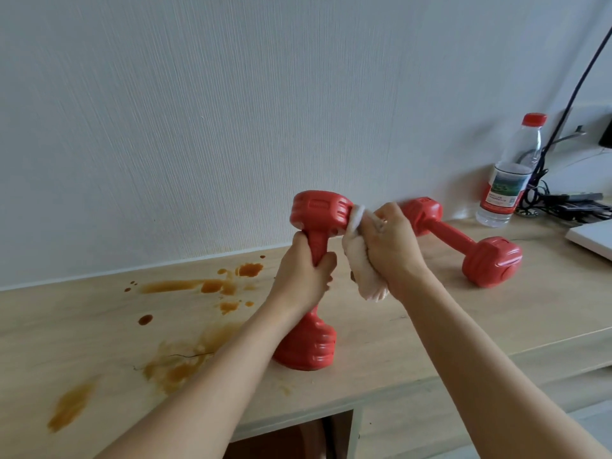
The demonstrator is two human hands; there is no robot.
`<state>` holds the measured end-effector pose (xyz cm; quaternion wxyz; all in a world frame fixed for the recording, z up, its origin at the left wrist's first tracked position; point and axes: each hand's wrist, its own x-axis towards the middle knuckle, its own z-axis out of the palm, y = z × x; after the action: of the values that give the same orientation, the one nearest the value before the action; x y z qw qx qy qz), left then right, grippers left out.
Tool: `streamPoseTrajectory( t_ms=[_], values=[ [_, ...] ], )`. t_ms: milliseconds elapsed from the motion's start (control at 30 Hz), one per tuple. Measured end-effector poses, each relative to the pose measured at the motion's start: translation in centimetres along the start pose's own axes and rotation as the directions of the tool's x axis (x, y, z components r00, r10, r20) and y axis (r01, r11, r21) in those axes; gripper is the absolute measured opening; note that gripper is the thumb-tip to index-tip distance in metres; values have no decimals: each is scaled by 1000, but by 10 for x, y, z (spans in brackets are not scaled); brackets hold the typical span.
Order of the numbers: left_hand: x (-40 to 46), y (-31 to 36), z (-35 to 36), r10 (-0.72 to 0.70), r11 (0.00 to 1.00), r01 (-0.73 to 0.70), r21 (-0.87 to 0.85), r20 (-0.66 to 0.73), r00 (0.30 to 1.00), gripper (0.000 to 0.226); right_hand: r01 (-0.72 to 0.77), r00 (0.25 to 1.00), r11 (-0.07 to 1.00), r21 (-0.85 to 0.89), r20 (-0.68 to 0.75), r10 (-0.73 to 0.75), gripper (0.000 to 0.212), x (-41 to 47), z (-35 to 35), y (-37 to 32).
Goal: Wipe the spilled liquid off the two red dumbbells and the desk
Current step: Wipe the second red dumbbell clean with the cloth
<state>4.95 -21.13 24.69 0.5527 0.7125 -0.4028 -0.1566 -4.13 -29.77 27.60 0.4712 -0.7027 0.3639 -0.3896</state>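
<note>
One red dumbbell stands upright on the light wooden desk, its lower head resting on the desktop. My left hand grips its handle. My right hand holds a crumpled white cloth and presses it against the right side of the upper head. The second red dumbbell lies on its side on the desk, behind and to the right of my right hand. Brown spilled liquid spreads in puddles and smears over the left part of the desk.
A clear water bottle with a red cap stands at the back right by the wall. Black cables lie beside it. A white flat object sits at the right edge. The desk's front edge runs below my forearms.
</note>
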Motion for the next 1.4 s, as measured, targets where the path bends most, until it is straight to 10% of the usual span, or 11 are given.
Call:
streamPoseTrajectory(
  t_ms=[233,467,700,933,1200,1400],
  values=[
    [-2,-1,-9,-26,999,26,-44,21,999,21,378,917,898,-225,-42,-397,7,-19,9,-22],
    [-5,-3,-18,34,999,-34,-16,-11,999,13,187,980,975,-124,-51,-194,11,-11,8,-3],
    [-10,7,-16,77,997,-76,-19,29,997,10,527,778,704,-476,-63,-625,22,-33,26,-24],
    [-10,3,-21,-26,998,28,-57,25,999,13,400,891,878,-263,-112,-439,11,-25,17,-6],
    [-17,8,-19,98,995,-99,11,77,992,10,564,778,754,-338,-88,-622,25,-34,26,-22],
    [-13,3,-23,34,998,-29,-61,68,997,13,362,928,932,19,-99,-358,7,-24,12,-6]
  ],
)
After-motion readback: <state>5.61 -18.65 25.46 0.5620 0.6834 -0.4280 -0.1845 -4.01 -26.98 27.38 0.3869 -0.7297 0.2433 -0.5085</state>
